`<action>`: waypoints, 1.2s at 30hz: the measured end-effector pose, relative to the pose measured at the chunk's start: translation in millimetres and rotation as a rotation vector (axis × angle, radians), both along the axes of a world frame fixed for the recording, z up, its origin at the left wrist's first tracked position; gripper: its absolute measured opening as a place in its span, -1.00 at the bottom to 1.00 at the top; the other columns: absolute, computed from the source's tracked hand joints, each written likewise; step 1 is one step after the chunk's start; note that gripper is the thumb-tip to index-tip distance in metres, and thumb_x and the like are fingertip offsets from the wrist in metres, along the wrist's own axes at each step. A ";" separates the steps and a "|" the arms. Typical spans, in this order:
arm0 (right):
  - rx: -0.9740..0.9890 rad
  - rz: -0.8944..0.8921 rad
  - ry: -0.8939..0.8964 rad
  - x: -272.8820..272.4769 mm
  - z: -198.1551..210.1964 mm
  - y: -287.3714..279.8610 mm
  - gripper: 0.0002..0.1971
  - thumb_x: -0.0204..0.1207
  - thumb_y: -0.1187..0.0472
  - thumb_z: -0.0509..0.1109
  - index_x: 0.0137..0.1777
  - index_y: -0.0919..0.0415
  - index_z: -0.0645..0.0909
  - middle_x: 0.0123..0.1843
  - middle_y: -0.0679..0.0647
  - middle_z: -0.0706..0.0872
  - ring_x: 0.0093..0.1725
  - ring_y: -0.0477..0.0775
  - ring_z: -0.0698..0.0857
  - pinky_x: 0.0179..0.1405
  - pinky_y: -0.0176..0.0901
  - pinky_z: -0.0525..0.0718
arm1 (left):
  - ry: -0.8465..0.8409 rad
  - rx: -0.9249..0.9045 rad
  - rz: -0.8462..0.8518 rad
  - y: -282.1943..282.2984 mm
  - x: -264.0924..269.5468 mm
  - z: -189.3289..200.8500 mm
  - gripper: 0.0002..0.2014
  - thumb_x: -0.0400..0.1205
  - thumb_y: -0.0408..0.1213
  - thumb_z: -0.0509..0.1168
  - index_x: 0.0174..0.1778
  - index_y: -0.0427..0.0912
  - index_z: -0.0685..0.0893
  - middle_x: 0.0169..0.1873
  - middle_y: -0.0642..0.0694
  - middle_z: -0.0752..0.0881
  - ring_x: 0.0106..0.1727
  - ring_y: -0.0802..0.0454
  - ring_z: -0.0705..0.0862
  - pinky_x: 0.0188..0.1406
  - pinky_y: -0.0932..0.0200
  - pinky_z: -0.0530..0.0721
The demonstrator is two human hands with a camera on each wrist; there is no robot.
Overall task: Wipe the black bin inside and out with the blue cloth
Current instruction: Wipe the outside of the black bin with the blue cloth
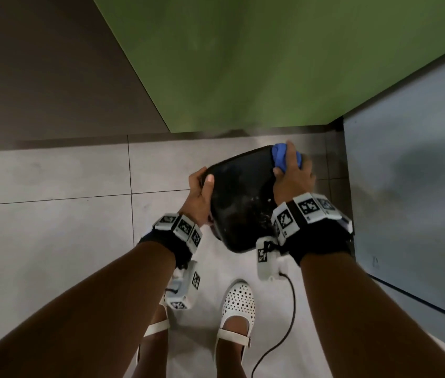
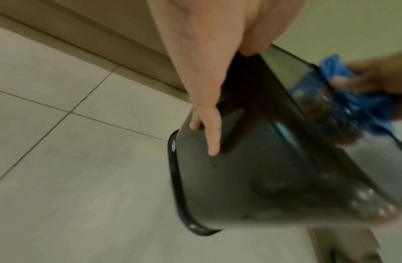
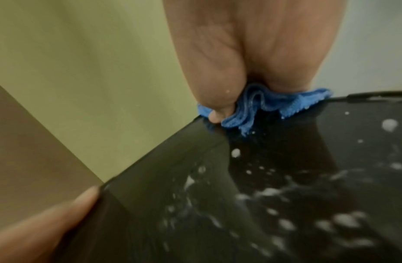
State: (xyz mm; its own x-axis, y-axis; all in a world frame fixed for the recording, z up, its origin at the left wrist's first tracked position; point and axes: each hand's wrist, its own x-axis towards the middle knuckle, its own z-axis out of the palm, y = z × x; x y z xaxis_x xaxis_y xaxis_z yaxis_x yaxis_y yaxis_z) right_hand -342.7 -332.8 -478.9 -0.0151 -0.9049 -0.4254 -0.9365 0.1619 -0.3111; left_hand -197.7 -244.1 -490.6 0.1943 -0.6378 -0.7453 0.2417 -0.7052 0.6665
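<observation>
I hold the black bin (image 1: 240, 197) off the floor, tipped so its flat bottom faces me. Wet white droplets speckle that dark surface (image 3: 274, 195). My left hand (image 1: 201, 186) grips the bin's left edge, with the thumb on the bottom and the fingers (image 2: 210, 135) lying along the side wall near the rim (image 2: 175, 186). My right hand (image 1: 293, 175) holds the bunched blue cloth (image 1: 281, 156) and presses it on the bin's far right corner. The cloth (image 3: 263, 106) shows bunched under that palm in the right wrist view. The bin's inside is hidden.
Pale grey floor tiles (image 1: 52, 227) lie below. A green wall (image 1: 243, 64) and a brown wall (image 1: 38, 64) stand ahead, and a grey panel (image 1: 406, 173) stands close on the right. My white shoes (image 1: 239, 301) are under the bin, and a black cable (image 1: 289, 317) hangs from the right wrist.
</observation>
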 end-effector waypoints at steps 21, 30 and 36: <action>0.024 0.483 0.090 45.1 5.9 -23.8 -0.43 0.59 0.12 0.27 0.57 -0.06 0.18 0.67 0.14 0.06 0.57 0.24 0.18 0.51 0.14 0.20 | -0.287 -0.201 -0.142 -43.1 -10.4 -20.9 -0.58 0.77 -0.23 -0.06 0.56 -0.21 0.27 0.49 -0.18 0.46 0.50 0.00 0.41 0.23 0.53 0.25; 0.057 0.088 0.061 -26.6 3.9 -12.3 -0.44 0.59 0.12 0.23 0.57 -0.06 0.15 0.63 0.15 0.12 0.61 0.27 0.10 0.58 0.31 -0.01 | -0.307 -0.122 -0.067 -44.9 -16.1 -21.5 -0.55 0.75 -0.14 -0.03 0.58 -0.13 0.28 0.55 -0.11 0.40 0.57 -0.02 0.35 0.27 0.55 0.18; -0.009 -0.075 0.150 -9.2 -3.4 5.2 -0.43 0.61 0.06 0.22 0.60 0.02 0.15 0.68 0.20 0.05 0.62 0.48 -0.05 0.56 0.34 0.07 | -0.317 -0.132 -0.138 -44.9 -12.6 -22.6 -0.56 0.76 -0.13 -0.08 0.58 -0.07 0.25 0.51 -0.15 0.44 0.52 -0.08 0.41 0.31 0.43 0.25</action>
